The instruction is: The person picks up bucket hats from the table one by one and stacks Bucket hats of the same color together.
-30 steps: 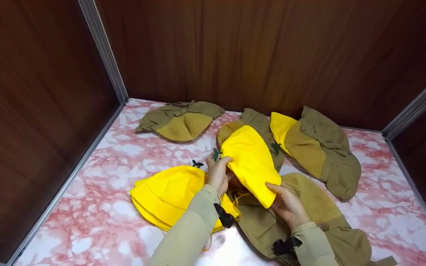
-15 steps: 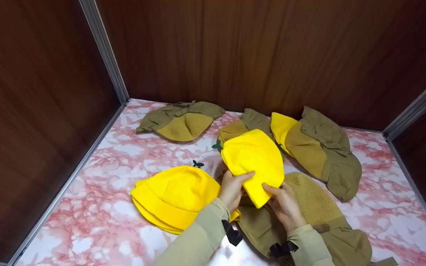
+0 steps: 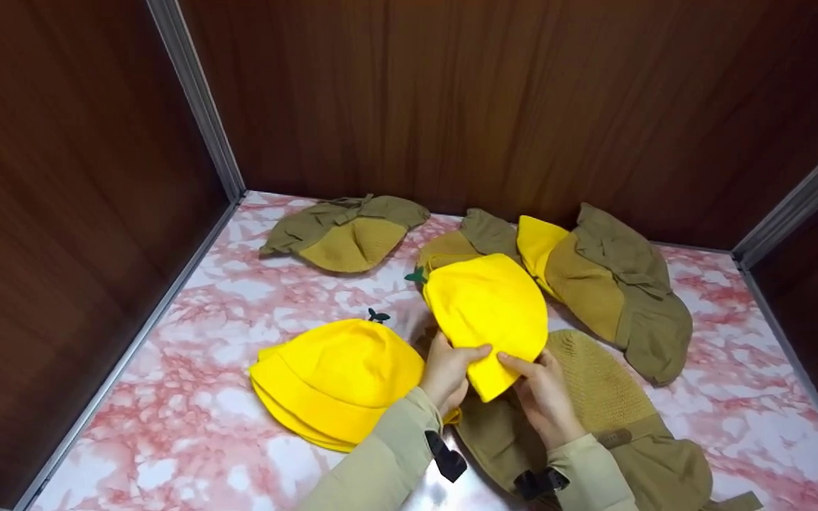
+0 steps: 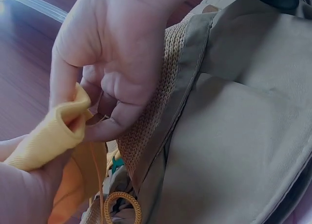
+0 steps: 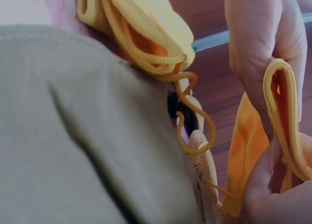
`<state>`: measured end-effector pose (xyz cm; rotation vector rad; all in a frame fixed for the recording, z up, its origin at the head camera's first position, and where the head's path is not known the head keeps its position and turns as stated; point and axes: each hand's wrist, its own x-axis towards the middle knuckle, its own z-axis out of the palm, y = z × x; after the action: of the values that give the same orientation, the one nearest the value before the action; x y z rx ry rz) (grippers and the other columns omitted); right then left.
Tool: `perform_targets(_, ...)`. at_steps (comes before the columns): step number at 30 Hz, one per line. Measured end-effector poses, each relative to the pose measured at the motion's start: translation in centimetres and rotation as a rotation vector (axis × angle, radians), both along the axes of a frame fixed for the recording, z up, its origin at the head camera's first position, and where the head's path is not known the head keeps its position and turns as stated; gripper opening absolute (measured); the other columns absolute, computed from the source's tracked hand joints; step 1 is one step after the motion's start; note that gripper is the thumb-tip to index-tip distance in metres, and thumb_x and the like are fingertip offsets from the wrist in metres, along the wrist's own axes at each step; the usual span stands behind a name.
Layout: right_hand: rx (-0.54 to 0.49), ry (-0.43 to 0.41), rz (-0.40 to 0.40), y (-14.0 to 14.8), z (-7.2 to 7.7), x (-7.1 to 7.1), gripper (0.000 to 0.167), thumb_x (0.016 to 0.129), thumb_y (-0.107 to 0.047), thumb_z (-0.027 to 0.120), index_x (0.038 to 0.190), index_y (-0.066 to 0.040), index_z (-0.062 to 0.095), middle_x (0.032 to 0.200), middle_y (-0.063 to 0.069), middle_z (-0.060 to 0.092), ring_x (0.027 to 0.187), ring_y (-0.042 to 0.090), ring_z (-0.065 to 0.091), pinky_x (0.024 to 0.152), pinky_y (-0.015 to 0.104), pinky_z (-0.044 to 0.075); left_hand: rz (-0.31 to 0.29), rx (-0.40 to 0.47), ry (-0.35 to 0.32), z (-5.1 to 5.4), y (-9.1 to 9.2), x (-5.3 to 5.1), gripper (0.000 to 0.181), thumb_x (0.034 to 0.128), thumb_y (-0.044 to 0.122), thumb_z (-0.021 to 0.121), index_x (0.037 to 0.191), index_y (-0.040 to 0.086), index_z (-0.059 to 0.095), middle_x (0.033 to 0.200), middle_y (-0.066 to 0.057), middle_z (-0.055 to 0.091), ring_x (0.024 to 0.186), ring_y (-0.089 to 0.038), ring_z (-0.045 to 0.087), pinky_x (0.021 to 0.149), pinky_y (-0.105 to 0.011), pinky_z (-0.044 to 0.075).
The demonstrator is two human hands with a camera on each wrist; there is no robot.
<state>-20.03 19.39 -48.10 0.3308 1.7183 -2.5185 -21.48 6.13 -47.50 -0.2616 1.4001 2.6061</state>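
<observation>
Head view: the left hand [image 3: 446, 372] and right hand [image 3: 547, 397] pinch the edge of a yellow hat [image 3: 487, 301], which extends just ahead of them. Left of the hands, a second yellow hat [image 3: 338, 376] rests on the marbled tabletop [image 3: 189, 397]; to their right, a large brown hat [image 3: 608, 387]; beyond them, further brown hats [image 3: 356, 241].

The held yellow hat [image 3: 487, 305] mid-frame looks to me like matt, smooth cloth. At lower right, the khaki hat [image 3: 622, 411] pairs a coarse, rough knit with smooth, dull fabric. The cord ring [image 4: 122, 194] is braided. Wood-grained, the back panel [image 3: 409, 99] has a faint sheen; the upper-left strip [image 3: 199, 106] looks like dull metal. The marbled tabletop [image 3: 189, 369] shines smooth.
</observation>
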Motion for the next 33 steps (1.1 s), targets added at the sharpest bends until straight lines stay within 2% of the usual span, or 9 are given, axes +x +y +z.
perform_targets(5, -0.079, 0.023, 0.060, 0.3, 0.5, 0.1, 0.034, 0.093, 0.004, 0.056, 0.126, -0.001, 0.048, 0.110, 0.005, 0.061, 0.099, 0.018, 0.062, 0.087, 0.030, 0.055, -0.031, 0.037, 0.005, 0.1, -0.2, 0.0, 0.057, 0.0868, -0.014, 0.061, 0.138, -0.004, 0.038, 0.131, -0.021, 0.056, 0.114, -0.028, 0.061, 0.102, -0.043, 0.051)
perform_targets(14, -0.245, -0.050, 0.067, 1.9, 1.0, -0.3, 0.034, 0.100, -0.004, 0.051, 0.133, -0.009, 0.046, 0.116, 0.001, 0.064, 0.107, 0.013, 0.063, 0.096, 0.028, 0.053, -0.191, 0.015, -0.038, 0.1, -1.9, -0.1, 0.061, 0.0836, -0.017, 0.063, 0.139, 0.000, 0.042, 0.130, -0.017, 0.058, 0.111, -0.027, 0.062, 0.102, -0.043, 0.051)
perform_targets(18, -0.259, -0.049, 0.080, 2.3, 1.2, -0.4, 0.032, 0.100, -0.004, 0.051, 0.131, -0.009, 0.045, 0.116, 0.001, 0.064, 0.108, 0.013, 0.064, 0.097, 0.029, 0.054, -0.234, 0.024, -0.034, 0.2, -2.6, -0.2, 0.060, 0.0827, -0.019, 0.062, 0.136, 0.000, 0.043, 0.127, -0.018, 0.060, 0.110, -0.028, 0.063, 0.101, -0.045, 0.052)
perform_targets(23, -0.246, -0.034, 0.064, 2.7, 1.5, -0.5, 0.026, 0.100, -0.003, 0.051, 0.126, -0.008, 0.048, 0.111, 0.003, 0.066, 0.102, 0.015, 0.066, 0.091, 0.031, 0.056, -0.306, 0.012, -0.045, 0.6, -3.5, -0.4, 0.058, 0.0835, -0.017, 0.064, 0.134, 0.001, 0.044, 0.122, -0.016, 0.061, 0.108, -0.028, 0.064, 0.100, -0.046, 0.052)
perform_targets(28, -0.235, -0.046, 0.056, 2.9, 1.6, -0.7, 0.028, 0.100, -0.004, 0.050, 0.127, -0.009, 0.044, 0.109, 0.002, 0.065, 0.100, 0.015, 0.066, 0.091, 0.031, 0.056, -0.381, 0.004, -0.048, 0.7, -4.6, -0.4, 0.055, 0.0836, -0.016, 0.064, 0.133, 0.001, 0.046, 0.118, -0.014, 0.062, 0.105, -0.026, 0.065, 0.098, -0.047, 0.053)
perform_targets(33, -0.220, -0.056, 0.041, 2.9, 1.5, -0.7, 0.025, 0.099, -0.002, 0.051, 0.122, -0.009, 0.047, 0.106, 0.002, 0.065, 0.097, 0.015, 0.066, 0.089, 0.030, 0.056, -0.452, 0.040, -0.017, 0.8, -5.4, -0.4, 0.051, 0.0847, -0.017, 0.060, 0.131, 0.000, 0.047, 0.114, -0.012, 0.062, 0.104, -0.026, 0.066, 0.098, -0.048, 0.053)
